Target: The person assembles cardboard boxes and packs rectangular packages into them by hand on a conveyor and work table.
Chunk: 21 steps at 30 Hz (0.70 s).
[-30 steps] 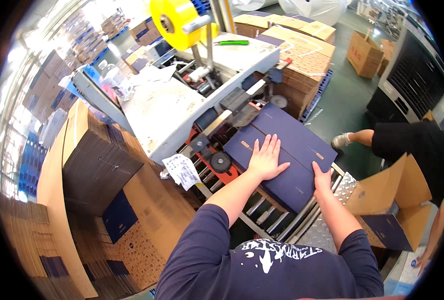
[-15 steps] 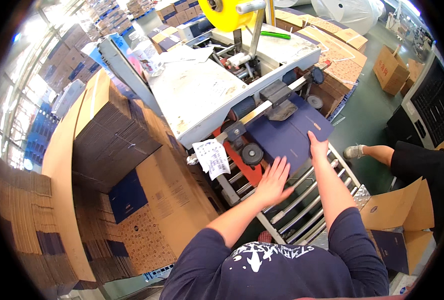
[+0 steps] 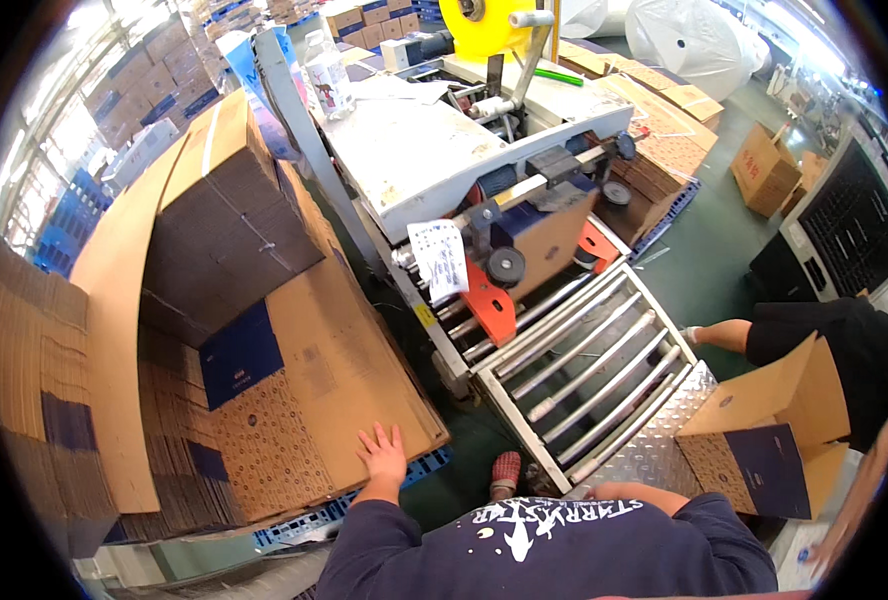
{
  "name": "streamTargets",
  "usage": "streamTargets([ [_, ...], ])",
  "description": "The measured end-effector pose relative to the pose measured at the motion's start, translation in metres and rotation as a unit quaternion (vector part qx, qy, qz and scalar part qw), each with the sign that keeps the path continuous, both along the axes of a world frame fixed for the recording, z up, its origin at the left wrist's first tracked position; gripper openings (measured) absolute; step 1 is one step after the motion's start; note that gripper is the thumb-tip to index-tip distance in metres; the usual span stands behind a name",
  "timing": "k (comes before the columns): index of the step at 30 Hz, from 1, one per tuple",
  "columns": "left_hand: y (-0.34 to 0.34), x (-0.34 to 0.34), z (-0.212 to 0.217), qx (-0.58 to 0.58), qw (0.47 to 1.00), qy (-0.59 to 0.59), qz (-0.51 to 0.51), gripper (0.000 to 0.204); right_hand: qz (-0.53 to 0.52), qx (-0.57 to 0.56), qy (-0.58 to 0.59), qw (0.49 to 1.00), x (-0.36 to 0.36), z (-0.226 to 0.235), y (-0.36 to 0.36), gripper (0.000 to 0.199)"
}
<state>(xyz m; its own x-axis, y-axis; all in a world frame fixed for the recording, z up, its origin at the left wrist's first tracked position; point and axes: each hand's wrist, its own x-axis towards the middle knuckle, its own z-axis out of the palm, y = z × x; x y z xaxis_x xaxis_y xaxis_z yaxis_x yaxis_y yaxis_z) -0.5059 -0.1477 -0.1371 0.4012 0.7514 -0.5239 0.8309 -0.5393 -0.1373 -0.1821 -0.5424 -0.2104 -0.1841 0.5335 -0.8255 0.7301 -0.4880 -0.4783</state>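
My left hand lies with fingers spread on the near right corner of a stack of flat cardboard cartons. The top carton is brown, with a dark blue panel and a patterned panel. My right forearm bends across the front of my shirt; only part of my right hand shows at the roller conveyor's near end, its fingers hidden. Ahead, a closed brown and dark blue carton sits under the carton-taping machine, between orange side guides.
A roller conveyor runs toward me, ending at a textured metal plate. An open carton stands at its right, beside another person's arm and dark shorts. Tied carton stacks rise at the left. A yellow tape roll tops the machine.
Both my hands have left the carton at the machine; it has moved deeper inside. My left hand has come down onto the flat cartons, and my right has drawn back to my body.
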Motion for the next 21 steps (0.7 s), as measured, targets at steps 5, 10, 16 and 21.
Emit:
streamTargets([
  [5, -0.022, -0.009, 0.003, -0.013, 0.999, -0.031, -0.010, 0.057, -0.155, 0.024, -0.178, 0.971, 0.021, 0.048, -0.026, 0.052],
  [10, -0.108, -0.011, 0.021, -0.015, 0.997, -0.032, -0.072, 0.061, -0.421, 0.203, -0.195, 0.862, 0.001, 0.103, -0.027, 0.037],
  [16, -0.147, -0.023, 0.175, 0.070, 0.966, -0.163, -0.187, 0.057, -0.516, 0.225, 0.056, 0.825, -0.059, 0.170, -0.111, 0.036],
  [21, -0.228, -0.007, 0.402, 0.315, 0.754, -0.452, -0.356, 0.019, -0.590, 0.366, -0.010, 0.720, -0.054, 0.256, -0.196, 0.032],
])
